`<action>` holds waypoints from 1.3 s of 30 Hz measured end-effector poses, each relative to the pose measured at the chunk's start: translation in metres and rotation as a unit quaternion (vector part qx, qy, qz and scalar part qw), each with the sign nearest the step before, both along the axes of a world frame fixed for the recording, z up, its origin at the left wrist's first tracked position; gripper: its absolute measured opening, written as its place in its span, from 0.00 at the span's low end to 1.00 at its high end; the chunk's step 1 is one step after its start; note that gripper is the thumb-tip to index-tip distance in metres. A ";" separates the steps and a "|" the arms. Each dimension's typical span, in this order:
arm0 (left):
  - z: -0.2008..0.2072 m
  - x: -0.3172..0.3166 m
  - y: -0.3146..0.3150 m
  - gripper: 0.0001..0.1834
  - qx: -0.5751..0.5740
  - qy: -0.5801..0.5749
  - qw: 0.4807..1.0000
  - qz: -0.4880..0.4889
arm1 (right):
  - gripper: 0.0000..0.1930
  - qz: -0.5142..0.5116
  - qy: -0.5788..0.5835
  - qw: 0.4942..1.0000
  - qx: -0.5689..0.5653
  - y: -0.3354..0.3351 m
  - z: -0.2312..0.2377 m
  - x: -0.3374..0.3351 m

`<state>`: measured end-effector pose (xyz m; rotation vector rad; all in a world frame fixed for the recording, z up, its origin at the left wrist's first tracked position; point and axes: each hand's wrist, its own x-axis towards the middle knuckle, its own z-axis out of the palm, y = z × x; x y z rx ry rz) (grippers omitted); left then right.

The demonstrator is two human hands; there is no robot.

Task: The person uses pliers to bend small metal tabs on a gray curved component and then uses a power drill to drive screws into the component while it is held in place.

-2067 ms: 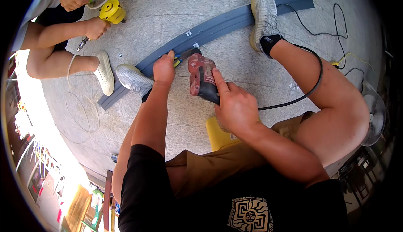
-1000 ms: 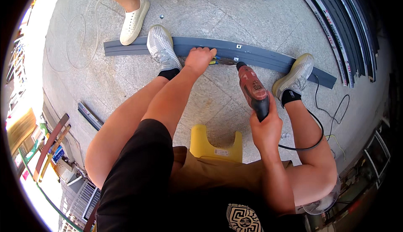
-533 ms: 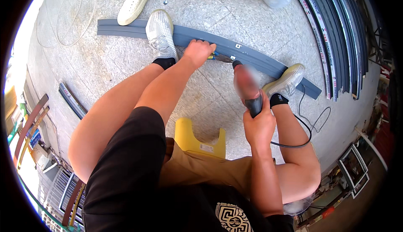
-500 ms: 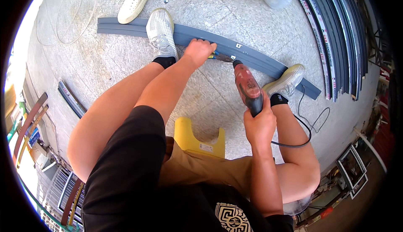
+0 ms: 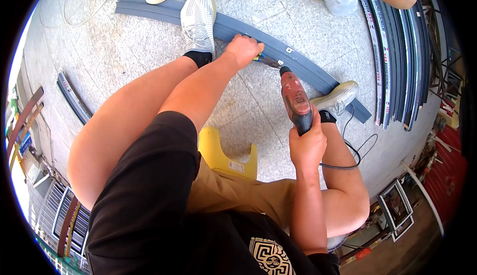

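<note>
Right grip (image 5: 308, 143)'s wrapped round the red drill (image 5: 296, 101), left grip (image 5: 242, 50)'s holding pliers (image 5: 269, 61), and the grey strip (image 5: 272, 46)'s on the floor (image 5: 238, 111) just ahead, slanting far-left to near-right, left grip nearer, drill nose aimed at its near edge.

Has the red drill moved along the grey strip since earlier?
No. The red drill keeps its tip by the same nearer white square on the grey strip.
</note>
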<state>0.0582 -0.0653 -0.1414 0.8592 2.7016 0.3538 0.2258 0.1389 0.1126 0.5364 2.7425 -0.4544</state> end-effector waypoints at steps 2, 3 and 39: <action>-0.001 0.000 0.000 0.07 -0.005 0.002 1.000 -0.001 | 0.38 -0.006 -0.018 1.000 0.006 0.005 0.002 -0.008; -0.002 0.000 0.000 0.08 -0.012 0.004 1.000 -0.004 | 0.38 -0.005 -0.019 1.000 0.007 0.004 0.002 -0.009; 0.004 -0.006 -0.004 0.14 -0.011 0.024 0.999 -0.028 | 0.31 -0.014 -0.017 1.000 -0.004 0.010 0.004 -0.012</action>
